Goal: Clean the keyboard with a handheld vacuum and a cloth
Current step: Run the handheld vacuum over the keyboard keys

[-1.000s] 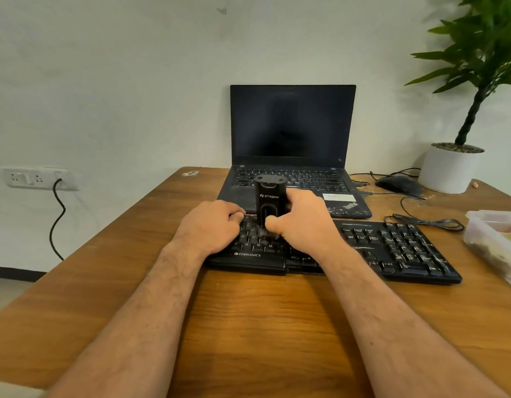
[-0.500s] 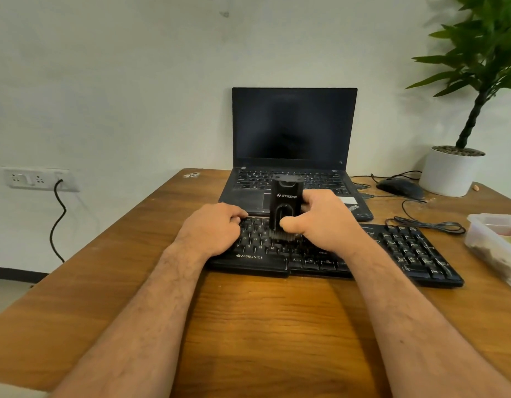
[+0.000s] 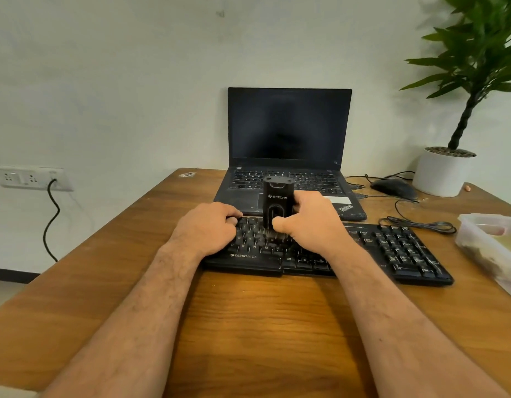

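Observation:
A black keyboard lies across the wooden table in front of me. My right hand grips a small black handheld vacuum that stands upright, its brush tip pressed onto the keys left of the keyboard's middle. My left hand rests curled on the keyboard's left end and holds it down. The hands hide much of the left half of the keys. No cloth is in view.
An open black laptop stands just behind the keyboard. A mouse and loose cables lie at the back right beside a white plant pot. A clear plastic container sits at the right edge.
The vacuum and my right hand slid to the right along the keys, then back a little to the left. My left hand stayed on the keyboard's left end.

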